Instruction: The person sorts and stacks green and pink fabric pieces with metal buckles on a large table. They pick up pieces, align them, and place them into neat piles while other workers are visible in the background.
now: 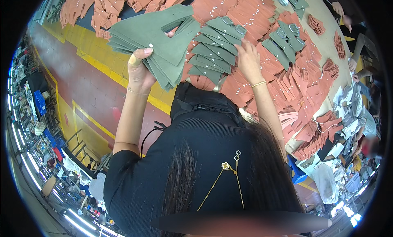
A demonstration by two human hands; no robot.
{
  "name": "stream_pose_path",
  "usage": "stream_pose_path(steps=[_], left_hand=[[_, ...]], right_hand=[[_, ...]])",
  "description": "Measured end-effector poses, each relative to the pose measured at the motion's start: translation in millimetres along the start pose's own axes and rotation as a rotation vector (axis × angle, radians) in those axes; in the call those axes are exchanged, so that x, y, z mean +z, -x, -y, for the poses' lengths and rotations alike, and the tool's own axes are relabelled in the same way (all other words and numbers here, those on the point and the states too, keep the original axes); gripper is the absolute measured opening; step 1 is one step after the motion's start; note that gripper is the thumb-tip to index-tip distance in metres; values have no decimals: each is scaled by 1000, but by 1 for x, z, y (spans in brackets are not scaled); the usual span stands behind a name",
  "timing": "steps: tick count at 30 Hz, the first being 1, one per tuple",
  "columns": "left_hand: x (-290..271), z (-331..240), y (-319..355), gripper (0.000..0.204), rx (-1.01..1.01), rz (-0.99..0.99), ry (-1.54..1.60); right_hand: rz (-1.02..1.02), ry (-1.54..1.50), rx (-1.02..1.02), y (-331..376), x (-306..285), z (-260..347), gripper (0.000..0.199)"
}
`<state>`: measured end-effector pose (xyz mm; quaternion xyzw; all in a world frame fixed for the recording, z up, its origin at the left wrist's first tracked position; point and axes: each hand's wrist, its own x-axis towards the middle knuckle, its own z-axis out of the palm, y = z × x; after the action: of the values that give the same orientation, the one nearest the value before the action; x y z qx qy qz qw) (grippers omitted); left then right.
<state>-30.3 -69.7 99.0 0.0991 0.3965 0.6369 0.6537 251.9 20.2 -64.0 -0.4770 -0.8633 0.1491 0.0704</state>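
My left hand (140, 71) grips a fanned stack of green leather-like cut pieces (163, 40), raised at the left of the table. Its thumb presses on top beside a small white sticker, and a fingertip shows through a cut-out. My right hand (248, 62) lies against the right edge of an overlapping row of green pieces (215, 46), near a buckle (240, 30). Its fingers are apart and partly bent, and I see nothing held in them. Small white stickers dot these pieces.
Orange-red cut pieces (249, 10) cover much of the table. More green buckled pieces (284, 42) lie to the right. A tied orange bundle (323, 126) sits near the right edge. Other people's hands (338, 8) show at far right. A red and yellow floor (96, 73) lies left.
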Motion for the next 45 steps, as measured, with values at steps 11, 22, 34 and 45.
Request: stream_pose_path(steps=[11,22,34,45], left_hand=[[3,2,-6,71,-2,-19,-76],[3,4,-6,73,-15,-10,-45],[4,6,-4,71,-10,-4,-61],[-1,7,-2,72,-36,26,-82]], right_hand=[[101,18,-48,26,17,33,36],[129,6,-82,37,21,44,41],[203,-5,-130,49,25,52,38],[333,-72,-146,75,38,59,31]])
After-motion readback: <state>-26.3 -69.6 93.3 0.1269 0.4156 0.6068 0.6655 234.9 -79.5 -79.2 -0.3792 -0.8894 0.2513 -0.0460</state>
